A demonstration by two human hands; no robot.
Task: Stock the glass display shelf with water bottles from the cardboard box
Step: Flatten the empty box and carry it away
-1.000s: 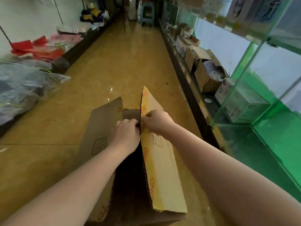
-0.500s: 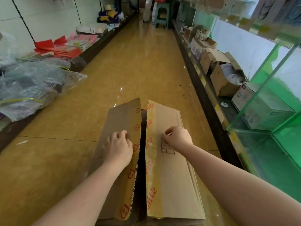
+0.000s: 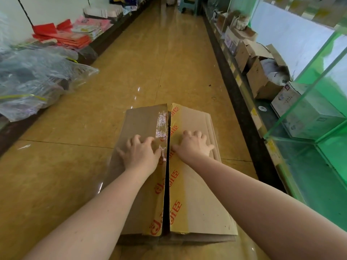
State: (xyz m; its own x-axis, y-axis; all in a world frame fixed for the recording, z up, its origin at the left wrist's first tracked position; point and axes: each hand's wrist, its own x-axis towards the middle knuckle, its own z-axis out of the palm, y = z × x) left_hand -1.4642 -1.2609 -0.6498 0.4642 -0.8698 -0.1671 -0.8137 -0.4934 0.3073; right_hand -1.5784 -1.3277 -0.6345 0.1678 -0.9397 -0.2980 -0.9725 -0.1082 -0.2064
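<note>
1. Cardboard box sits on the floor, flaps lowered, narrow gap between.
2. Left hand and right hand press flat, one per flap.
3. Glass display shelf stands at right.

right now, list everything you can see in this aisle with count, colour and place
brown cardboard box: one, taped flaps down, slit along the middle, on the floor in front
glossy yellow tiled floor: one, down the aisle
green-edged glass display shelf: one, right side
white printed carton: one, inside the glass shelf
open brown cartons: several, low right ledge
clear plastic bags: a heap, left
red and pink paper packs: stacks, left ledge
blue plastic stool: one, far end
left hand: fingers spread, flat on left flap
right hand: pressing right flap
</note>
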